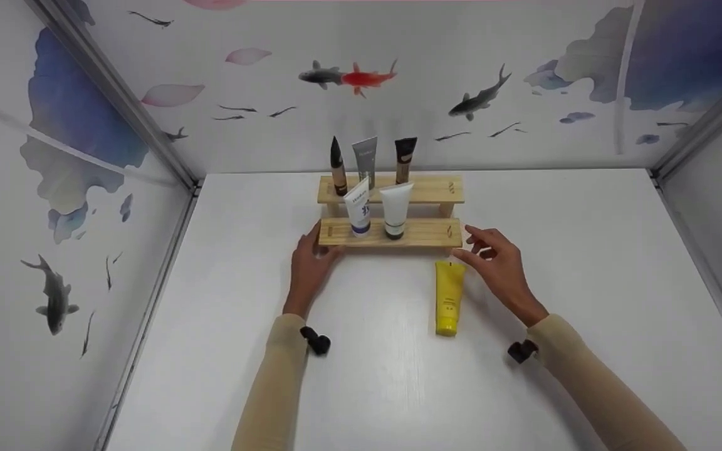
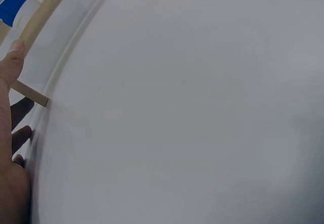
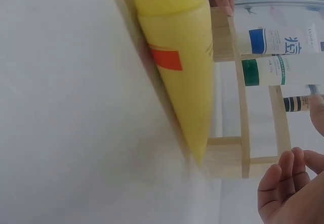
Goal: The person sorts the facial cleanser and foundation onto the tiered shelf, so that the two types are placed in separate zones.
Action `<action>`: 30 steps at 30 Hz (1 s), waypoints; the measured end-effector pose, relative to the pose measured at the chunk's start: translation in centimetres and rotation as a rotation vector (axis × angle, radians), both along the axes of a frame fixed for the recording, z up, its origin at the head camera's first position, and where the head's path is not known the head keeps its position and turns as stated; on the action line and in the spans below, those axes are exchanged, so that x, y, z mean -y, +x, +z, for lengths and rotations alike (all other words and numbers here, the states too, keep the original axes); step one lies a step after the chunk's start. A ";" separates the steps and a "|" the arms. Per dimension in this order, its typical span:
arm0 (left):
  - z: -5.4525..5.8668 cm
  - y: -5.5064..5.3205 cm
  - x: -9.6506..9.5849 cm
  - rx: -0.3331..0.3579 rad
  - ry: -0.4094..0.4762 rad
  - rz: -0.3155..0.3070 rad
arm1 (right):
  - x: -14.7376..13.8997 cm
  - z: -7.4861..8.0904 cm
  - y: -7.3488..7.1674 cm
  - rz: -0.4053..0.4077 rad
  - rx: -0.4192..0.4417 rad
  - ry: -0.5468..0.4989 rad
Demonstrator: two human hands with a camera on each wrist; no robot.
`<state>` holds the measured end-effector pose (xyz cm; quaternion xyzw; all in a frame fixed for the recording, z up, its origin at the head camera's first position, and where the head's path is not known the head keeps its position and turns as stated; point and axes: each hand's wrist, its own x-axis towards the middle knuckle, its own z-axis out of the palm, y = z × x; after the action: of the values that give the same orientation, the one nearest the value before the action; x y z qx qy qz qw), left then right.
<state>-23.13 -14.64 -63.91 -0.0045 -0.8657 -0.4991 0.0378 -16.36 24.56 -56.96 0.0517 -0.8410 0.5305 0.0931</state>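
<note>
A two-tier wooden rack (image 1: 423, 233) stands on the table, with a white tube with a blue cap (image 1: 359, 210) and a white tube with a dark green cap (image 1: 395, 210) upright on its lower step. My left hand (image 1: 312, 266) grips the rack's left end, thumb (image 2: 16, 49) on the front edge of the board and other fingers round the side. Beside the right end is my right hand (image 1: 500, 260), fingers (image 3: 286, 176) loosely bent and holding nothing. A yellow tube (image 1: 449, 297) lies in front of the rack, just left of that hand.
On the upper step stand a pointed dark-topped tube (image 1: 337, 169), a grey tube (image 1: 366, 160) and a black-and-tan tube (image 1: 405, 158). The white table (image 1: 373, 388) meets printed panels at the back and sides. Small black devices are strapped at both wrists.
</note>
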 end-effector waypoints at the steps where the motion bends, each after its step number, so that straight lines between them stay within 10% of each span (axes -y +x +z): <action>1: -0.1 0.0 0.0 0.001 -0.002 0.002 | -0.3 -0.2 0.2 -0.009 0.002 0.003; 30: -0.1 -0.2 0.0 -0.051 -0.001 -0.017 | -1.5 -3.9 5.2 -0.006 0.130 0.030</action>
<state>-23.30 -14.64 -64.04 -0.0248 -0.8646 -0.4989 0.0554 -11.18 26.10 -60.82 0.0160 -0.8533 0.5198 0.0393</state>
